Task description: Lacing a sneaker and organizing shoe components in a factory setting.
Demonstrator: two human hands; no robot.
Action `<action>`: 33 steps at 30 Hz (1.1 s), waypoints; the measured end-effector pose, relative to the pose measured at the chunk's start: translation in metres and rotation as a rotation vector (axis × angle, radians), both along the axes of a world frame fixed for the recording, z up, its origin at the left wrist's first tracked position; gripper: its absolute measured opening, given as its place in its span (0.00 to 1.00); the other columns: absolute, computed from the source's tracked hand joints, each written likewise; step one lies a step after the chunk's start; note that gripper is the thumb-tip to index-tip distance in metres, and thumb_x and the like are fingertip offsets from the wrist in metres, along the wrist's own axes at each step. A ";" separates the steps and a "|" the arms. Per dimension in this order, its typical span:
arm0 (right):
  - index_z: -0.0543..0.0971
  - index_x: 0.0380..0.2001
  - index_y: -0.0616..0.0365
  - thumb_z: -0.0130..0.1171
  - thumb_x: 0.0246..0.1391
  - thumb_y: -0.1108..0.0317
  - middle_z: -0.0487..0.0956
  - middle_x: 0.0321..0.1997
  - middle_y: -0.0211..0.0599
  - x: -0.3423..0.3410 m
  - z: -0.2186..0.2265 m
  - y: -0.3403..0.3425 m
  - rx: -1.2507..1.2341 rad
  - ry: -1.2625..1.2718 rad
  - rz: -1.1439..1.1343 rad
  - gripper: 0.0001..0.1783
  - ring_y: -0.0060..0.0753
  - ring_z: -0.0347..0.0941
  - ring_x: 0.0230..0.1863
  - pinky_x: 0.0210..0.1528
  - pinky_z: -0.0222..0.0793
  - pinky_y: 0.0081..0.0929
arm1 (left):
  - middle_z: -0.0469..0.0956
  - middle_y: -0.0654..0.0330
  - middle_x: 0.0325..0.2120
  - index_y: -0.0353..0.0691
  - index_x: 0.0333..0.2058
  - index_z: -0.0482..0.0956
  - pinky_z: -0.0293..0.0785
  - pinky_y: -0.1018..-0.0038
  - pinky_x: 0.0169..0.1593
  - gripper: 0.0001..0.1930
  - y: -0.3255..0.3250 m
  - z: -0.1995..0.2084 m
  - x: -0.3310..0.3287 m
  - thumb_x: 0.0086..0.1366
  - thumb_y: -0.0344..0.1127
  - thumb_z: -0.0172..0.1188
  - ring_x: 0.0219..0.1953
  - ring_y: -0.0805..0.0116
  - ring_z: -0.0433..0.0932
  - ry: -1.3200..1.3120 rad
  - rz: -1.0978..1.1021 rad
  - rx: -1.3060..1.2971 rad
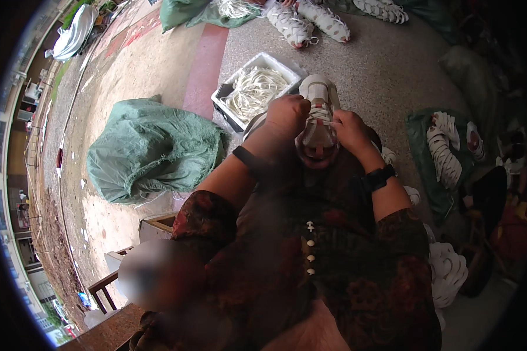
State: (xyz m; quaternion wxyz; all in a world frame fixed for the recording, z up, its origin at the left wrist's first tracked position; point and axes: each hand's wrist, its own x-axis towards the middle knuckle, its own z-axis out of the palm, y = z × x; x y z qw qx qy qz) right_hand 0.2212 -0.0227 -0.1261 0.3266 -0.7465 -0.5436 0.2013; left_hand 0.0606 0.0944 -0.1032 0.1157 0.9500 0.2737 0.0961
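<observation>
A white and beige sneaker (pixel 318 90) with pinkish-brown trim rests over my lap, its toe pointing away from me. White shoelace (pixel 320 113) runs across its upper. On the shoe's left side my left hand (pixel 288 115) is closed in a fist, knuckles up, and appears to grip the lace. My right hand (pixel 351 130) pinches the lace between thumb and fingers at the right side of the eyelets. The left fingertips are partly hidden behind the fist.
Just beyond my left hand stands a white box (pixel 284 63) heaped with white laces (pixel 255 90). A green woven sack (pixel 155 152) lies to the left. Laced white shoes (pixel 290 23) lie at the far side; more shoes (pixel 442 152) rest on green sacking (pixel 421 137) at right.
</observation>
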 end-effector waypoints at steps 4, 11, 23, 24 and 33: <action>0.70 0.21 0.60 0.57 0.44 0.71 0.74 0.23 0.50 0.001 -0.007 0.002 0.028 -0.099 -0.007 0.07 0.56 0.71 0.29 0.30 0.65 0.44 | 0.75 0.56 0.26 0.42 0.28 0.75 0.74 0.68 0.33 0.05 0.005 -0.001 -0.004 0.50 0.32 0.58 0.32 0.57 0.78 -0.186 -0.211 0.146; 0.71 0.23 0.60 0.55 0.46 0.70 0.74 0.25 0.51 0.004 -0.002 -0.003 0.056 0.012 0.067 0.06 0.59 0.71 0.31 0.31 0.65 0.45 | 0.76 0.54 0.25 0.36 0.26 0.77 0.73 0.68 0.36 0.09 -0.006 -0.017 -0.007 0.53 0.37 0.59 0.33 0.54 0.77 -0.279 0.054 -0.684; 0.70 0.20 0.62 0.58 0.44 0.73 0.67 0.17 0.28 0.019 -0.017 -0.010 -0.103 0.325 0.115 0.07 0.18 0.63 0.25 0.29 0.62 0.23 | 0.66 0.63 0.20 0.46 0.20 0.70 0.70 0.68 0.26 0.04 -0.007 -0.018 -0.024 0.44 0.34 0.56 0.26 0.63 0.71 -0.297 -0.575 0.242; 0.70 0.20 0.62 0.58 0.44 0.73 0.67 0.17 0.28 0.021 -0.017 -0.009 -0.103 0.326 0.115 0.07 0.18 0.63 0.25 0.29 0.62 0.23 | 0.66 0.64 0.20 0.46 0.20 0.70 0.70 0.69 0.26 0.04 -0.005 -0.022 -0.025 0.44 0.34 0.56 0.25 0.64 0.71 -0.311 -0.537 0.225; 0.73 0.21 0.60 0.59 0.44 0.71 0.68 0.18 0.23 0.016 0.001 -0.011 -0.105 0.314 0.142 0.07 0.14 0.61 0.25 0.29 0.60 0.19 | 0.66 0.63 0.19 0.47 0.21 0.71 0.69 0.68 0.26 0.05 0.002 -0.023 -0.024 0.43 0.35 0.58 0.24 0.63 0.70 -0.321 -0.600 0.228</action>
